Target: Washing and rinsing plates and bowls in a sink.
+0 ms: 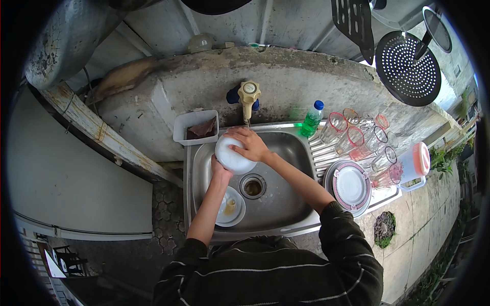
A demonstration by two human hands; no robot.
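Note:
A white bowl, its rounded underside showing, is held over the left part of the steel sink. My left hand grips its lower left edge; most of those fingers are hidden beneath it. My right hand lies flat across the upper side of the bowl, fingers spread toward the left. Right above is the cream plastic tap, with a thin stream of water falling by my right fingers. Below my left wrist, a white dish with a yellowish patch rests in the basin, left of the drain.
Several glasses, stacked plates and a lidded pitcher crowd the right drainboard. A green-liquid bottle stands behind the basin's right corner. At back left sits a plastic tub. A perforated skimmer and slotted turner hang overhead.

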